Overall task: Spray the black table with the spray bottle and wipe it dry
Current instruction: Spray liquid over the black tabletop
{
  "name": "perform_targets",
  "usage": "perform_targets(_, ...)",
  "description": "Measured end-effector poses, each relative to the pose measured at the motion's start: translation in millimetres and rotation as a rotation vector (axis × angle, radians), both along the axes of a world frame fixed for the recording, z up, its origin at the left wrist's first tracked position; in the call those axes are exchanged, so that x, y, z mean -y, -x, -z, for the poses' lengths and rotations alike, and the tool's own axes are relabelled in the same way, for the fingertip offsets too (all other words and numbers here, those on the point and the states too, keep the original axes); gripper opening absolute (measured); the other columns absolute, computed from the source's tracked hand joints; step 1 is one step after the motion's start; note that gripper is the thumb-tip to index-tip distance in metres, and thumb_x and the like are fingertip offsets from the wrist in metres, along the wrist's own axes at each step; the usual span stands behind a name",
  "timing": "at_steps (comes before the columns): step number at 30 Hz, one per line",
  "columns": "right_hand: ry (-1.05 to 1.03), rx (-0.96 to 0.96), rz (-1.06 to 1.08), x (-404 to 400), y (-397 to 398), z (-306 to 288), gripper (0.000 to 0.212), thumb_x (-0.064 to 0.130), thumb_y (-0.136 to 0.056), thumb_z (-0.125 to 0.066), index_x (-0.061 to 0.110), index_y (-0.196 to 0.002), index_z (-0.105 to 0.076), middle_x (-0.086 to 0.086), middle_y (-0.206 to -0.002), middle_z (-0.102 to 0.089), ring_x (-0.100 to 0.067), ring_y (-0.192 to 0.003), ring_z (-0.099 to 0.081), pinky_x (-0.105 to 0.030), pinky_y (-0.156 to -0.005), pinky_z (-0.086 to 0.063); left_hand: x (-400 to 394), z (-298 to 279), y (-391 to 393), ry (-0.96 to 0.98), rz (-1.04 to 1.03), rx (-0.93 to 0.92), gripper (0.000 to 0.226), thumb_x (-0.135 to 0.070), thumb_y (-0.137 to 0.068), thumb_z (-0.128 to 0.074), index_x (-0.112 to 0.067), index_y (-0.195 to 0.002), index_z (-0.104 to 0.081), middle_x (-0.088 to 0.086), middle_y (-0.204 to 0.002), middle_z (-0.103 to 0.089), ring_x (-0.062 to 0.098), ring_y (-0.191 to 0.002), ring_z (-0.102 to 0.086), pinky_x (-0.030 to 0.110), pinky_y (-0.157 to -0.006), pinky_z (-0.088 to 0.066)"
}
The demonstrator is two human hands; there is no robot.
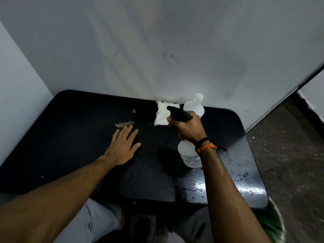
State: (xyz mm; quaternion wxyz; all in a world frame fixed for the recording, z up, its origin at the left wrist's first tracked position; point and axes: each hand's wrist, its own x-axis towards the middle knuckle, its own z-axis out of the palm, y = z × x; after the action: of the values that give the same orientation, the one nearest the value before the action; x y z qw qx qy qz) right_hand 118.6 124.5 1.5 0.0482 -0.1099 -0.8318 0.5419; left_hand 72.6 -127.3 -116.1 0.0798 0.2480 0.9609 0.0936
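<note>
The black table [70, 137] fills the middle of the view, pushed against a white wall. My right hand [188, 127] grips a translucent spray bottle [189, 155] with a black trigger head that points left, held above the table's right half. My left hand [122, 146] lies flat on the tabletop, fingers spread, holding nothing. A white cloth [162, 114] lies at the table's far edge by the wall. Water droplets glisten on the near right part of the table.
A second translucent bottle [195, 106] without a cap stands at the back right, behind my right hand. Pale chipped patches [124, 124] mark the tabletop near my left fingertips. A bin with a green liner [273, 223] sits under the table's right corner. A wall closes the left side.
</note>
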Motion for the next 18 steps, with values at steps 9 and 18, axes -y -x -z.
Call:
perform_targets(9,-0.003,0.133,-0.246,-5.5,-9.8,9.3,0.028,0.030,-0.091,-0.069,0.022,-0.118,-0.071,-0.015,-0.082,-0.073,-0.005,-0.038,-0.050,-0.022,-0.036,-0.041,8.5,18.6,-4.5,-0.010,0.006,-0.144,0.070,-0.054,-0.098,-0.013,-0.020,-0.156,-0.032,0.007,-0.165,-0.024,0.023,-0.154,-0.018,0.044,-0.126,-0.009)
perform_targets(18,-0.232,0.210,-0.213,-3.3,-35.3,31.8,0.015,0.044,-0.087,-0.073,0.031,-0.080,-0.073,-0.002,-0.069,-0.074,0.002,-0.042,-0.057,-0.006,-0.041,-0.039,10.9,26.8,-0.1,-0.063,-0.003,-0.164,0.060,-0.043,-0.101,-0.022,-0.019,-0.154,-0.037,0.008,-0.163,-0.030,0.024,-0.152,-0.024,0.044,-0.126,-0.013)
